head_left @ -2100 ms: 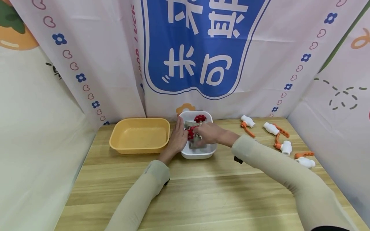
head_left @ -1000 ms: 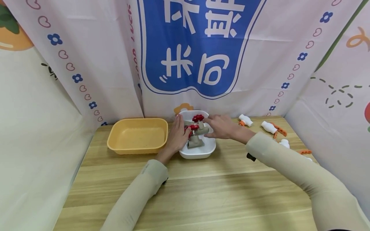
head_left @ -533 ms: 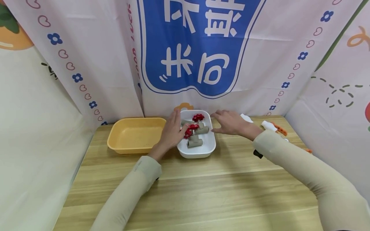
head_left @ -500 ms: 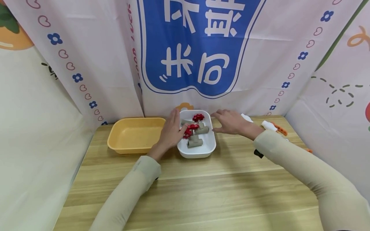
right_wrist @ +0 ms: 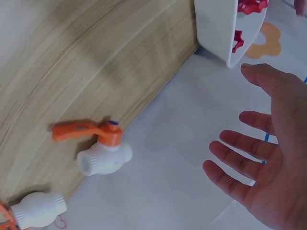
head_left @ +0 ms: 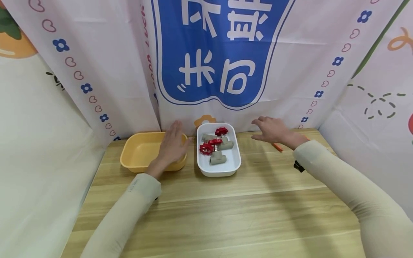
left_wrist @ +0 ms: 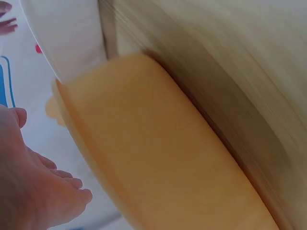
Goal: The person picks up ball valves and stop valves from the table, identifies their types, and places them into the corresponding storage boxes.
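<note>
My left hand (head_left: 172,145) is held over the right end of a yellow plastic tub (head_left: 137,154), fingers extended and nothing in them. In the left wrist view that hand (left_wrist: 38,187) appears beside the tub's rim. Between the hands stands a white tray (head_left: 232,163) holding three grey pipe valves (head_left: 217,157) with red handwheels (head_left: 206,148). My right hand (head_left: 272,130), fingers loosely spread and holding nothing, hovers right of the tray. Nearest to it is a white ball valve (right_wrist: 103,158) with an orange lever, whose white body the hand hides in the head view.
Another white ball valve (right_wrist: 38,210) lies farther right on the wooden table (head_left: 206,215), mostly hidden by the right arm in the head view. A printed cloth (head_left: 129,71) hangs close behind the tub and tray, with cloth walls at both sides.
Earlier, my right hand was among the valves inside the tray and my left at its side. Both hands have come away, the left leftward over the tub, the right rightward.
</note>
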`<action>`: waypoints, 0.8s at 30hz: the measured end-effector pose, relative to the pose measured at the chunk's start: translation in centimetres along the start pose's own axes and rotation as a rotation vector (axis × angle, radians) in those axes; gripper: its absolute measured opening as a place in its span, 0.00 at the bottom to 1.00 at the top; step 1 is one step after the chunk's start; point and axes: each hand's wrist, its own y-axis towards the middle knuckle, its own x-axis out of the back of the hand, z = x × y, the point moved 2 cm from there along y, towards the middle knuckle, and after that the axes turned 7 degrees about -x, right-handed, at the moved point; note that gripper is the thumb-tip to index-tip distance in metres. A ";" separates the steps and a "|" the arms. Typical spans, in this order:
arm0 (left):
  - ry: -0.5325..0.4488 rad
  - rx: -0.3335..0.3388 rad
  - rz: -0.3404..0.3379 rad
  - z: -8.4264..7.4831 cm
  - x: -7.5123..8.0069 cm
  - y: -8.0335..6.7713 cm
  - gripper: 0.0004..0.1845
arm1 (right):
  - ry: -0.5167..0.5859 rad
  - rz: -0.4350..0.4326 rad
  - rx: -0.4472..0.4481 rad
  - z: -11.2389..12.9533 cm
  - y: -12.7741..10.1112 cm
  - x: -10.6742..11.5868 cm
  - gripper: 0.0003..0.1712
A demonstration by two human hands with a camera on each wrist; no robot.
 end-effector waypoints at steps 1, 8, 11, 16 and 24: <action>0.005 0.011 0.006 0.5 0.3 -0.1 0.45 | -0.007 -0.002 -0.006 -0.4 0.0 -0.1 0.39; -0.004 0.053 0.020 3.8 2.1 -1.4 0.46 | 0.003 0.028 -0.064 -2.6 -0.1 -0.5 0.40; 0.010 0.043 0.013 4.9 3.0 -2.1 0.46 | 0.022 0.055 -0.097 -3.5 0.0 -0.7 0.41; 0.025 0.055 0.019 6.7 4.4 -3.4 0.46 | 0.059 0.090 -0.130 -4.8 0.1 -1.2 0.43; 0.038 0.070 0.010 8.5 5.3 -4.7 0.46 | 0.135 0.123 -0.163 -6.7 0.0 -2.0 0.45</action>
